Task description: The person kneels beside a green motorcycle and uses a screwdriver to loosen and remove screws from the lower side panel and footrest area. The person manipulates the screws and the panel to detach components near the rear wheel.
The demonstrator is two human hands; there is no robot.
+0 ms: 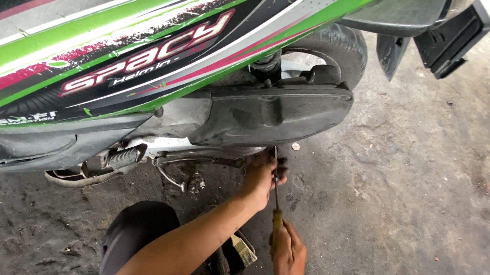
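Right hand [287, 260] holds screwdriver [276, 196] under green-striped scooter panel [145, 40].

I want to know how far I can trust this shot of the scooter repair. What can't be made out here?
- Head view: the screwdriver tip, and whatever it touches, hidden behind the left hand under the black engine cover.
- The right hand covers most of the yellow handle.
- The scooter body is cut off by the top and left edges.

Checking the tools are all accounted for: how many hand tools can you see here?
2. A screwdriver in the right hand, shaft steadied by the left hand under the scooter; a brush in the black tray below. Others may be hidden.
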